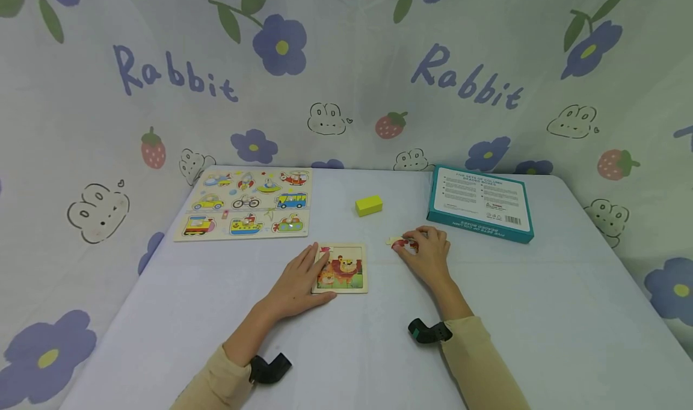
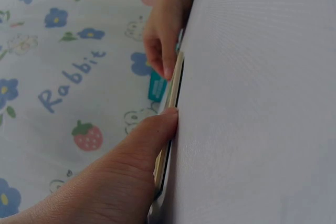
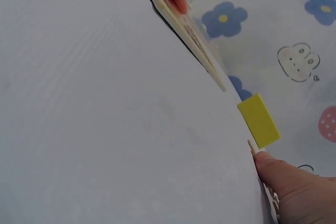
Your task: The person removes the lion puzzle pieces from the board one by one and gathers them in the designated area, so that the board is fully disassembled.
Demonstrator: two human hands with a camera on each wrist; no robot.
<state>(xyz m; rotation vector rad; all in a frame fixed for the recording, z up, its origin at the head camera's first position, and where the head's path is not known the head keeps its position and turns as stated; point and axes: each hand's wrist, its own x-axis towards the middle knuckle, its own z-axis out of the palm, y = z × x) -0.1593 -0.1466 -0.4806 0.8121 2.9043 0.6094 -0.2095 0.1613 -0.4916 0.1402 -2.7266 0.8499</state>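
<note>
A small square wooden puzzle (image 1: 344,270) with a lion picture lies at the middle of the table. My left hand (image 1: 296,281) rests along its left side, fingers stretched over the frame and thumb at the near edge. In the left wrist view the left thumb (image 2: 157,129) touches the side of the board. To the right of the puzzle, my right hand (image 1: 430,253) pinches a puzzle piece (image 1: 399,242) with red and pale parts, close over the table. Fingers cover much of that piece. The right wrist view shows the right thumb (image 3: 275,171) against its edge.
A larger wooden vehicle puzzle board (image 1: 260,214) lies at the back left. Behind the small puzzle sits a yellow block (image 1: 369,205). At the back right is a teal box (image 1: 480,204) with a white printed label. A patterned curtain (image 1: 346,67) hangs behind the table.
</note>
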